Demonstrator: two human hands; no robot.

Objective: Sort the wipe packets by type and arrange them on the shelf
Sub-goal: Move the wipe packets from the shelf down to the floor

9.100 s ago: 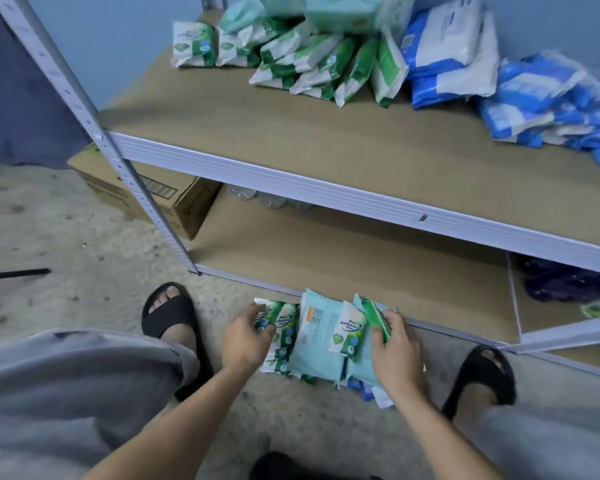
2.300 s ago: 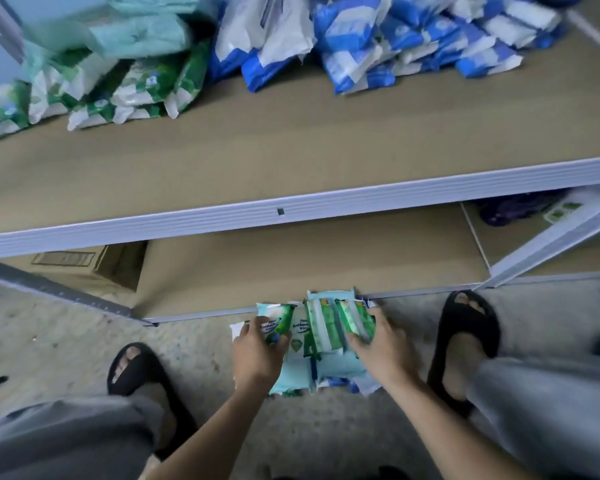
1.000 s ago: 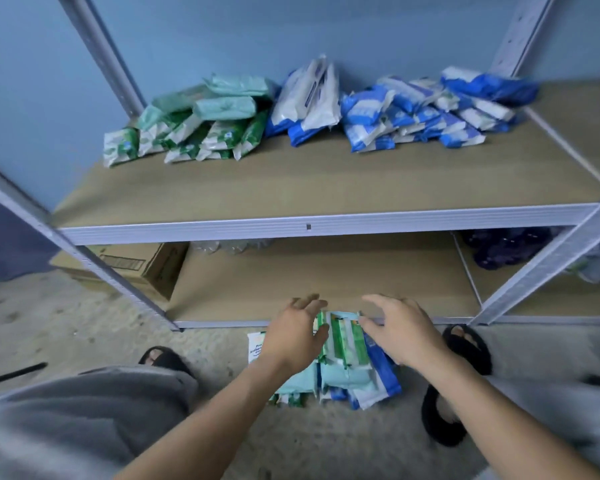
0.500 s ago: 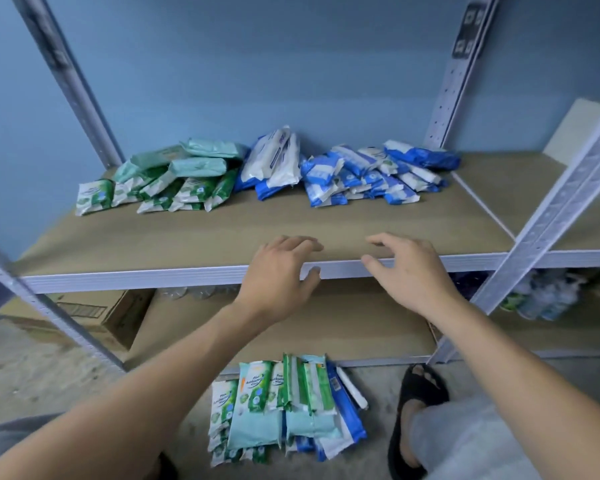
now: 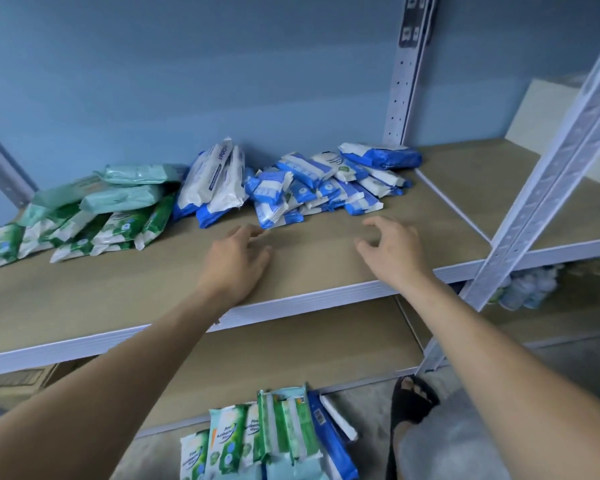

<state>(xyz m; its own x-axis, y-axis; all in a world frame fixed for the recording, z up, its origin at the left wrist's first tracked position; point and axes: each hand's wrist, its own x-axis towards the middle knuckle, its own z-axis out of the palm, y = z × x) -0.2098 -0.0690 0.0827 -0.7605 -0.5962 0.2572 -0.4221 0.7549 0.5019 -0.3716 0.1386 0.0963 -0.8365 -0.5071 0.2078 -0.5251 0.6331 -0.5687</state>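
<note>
Both my hands reach over the brown shelf board (image 5: 125,282), empty, fingers apart. My left hand (image 5: 234,261) is just short of a heap of small blue-and-white wipe packets (image 5: 323,188). My right hand (image 5: 392,251) hovers below the right end of that heap. Two larger blue-and-white packs (image 5: 215,185) lean beside the heap. Left of them lie green-and-white packets (image 5: 94,230) with pale mint packs (image 5: 118,192) on top. A bundle of green, mint and blue packets (image 5: 271,441) stands on the floor by the bottom shelf.
A white perforated upright (image 5: 548,188) rises at the right, another (image 5: 406,67) at the back against the blue wall. A neighbouring shelf (image 5: 499,181) adjoins on the right. My foot in a black sandal (image 5: 413,396) is on the floor. A cardboard box (image 5: 18,379) sits low left.
Both hands let go of the packet bundle on the floor and rose to the middle shelf. In the last half second they moved farther in, toward the blue packets.
</note>
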